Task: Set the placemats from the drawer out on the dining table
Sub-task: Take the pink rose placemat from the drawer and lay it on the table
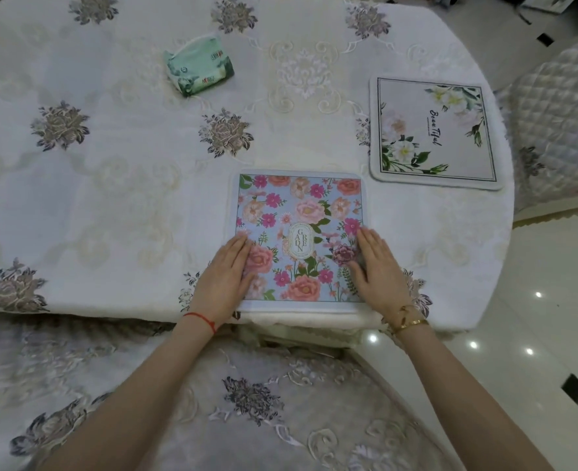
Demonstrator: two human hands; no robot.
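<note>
Obs. Head view, looking down at a round dining surface (77, 198) under an embroidered cloth.

Task object: blue floral placemat (299, 212) lies flat at the near edge of the surface, directly in front of the person, its near edge roughly parallel with the surface's edge. A second, white floral placemat (433, 130) lies flat farther off to the right, apart from the first, in front of a quilted chair (559, 124).

Hands: left hand (226, 277) rests palm-down on the near-left border of the blue mat; right hand (379, 266) palm-down on its near-right border. The fingers (238, 248) of both hands are extended flat and close together, gripping nothing, only pressing or smoothing.

Handling (judged): mat looks thin, light and flat, with rounded corners and a pale border; probably semi-flexible and soft-backed. It lies without curl. On the cloth it may drag the fabric if slid, so lifting by two opposite edges, pinched at the border, seems safer than pushing. Not fragile.

Count:
- placemats on surface: 2 (1 blue, 1 white)
- tissue packs (199, 64): 1, green, far left of centre, well apart from both mats
- chairs in view: 1 clearly; more cannot be told
- drawer: not in view; mats remaining unknown
</note>
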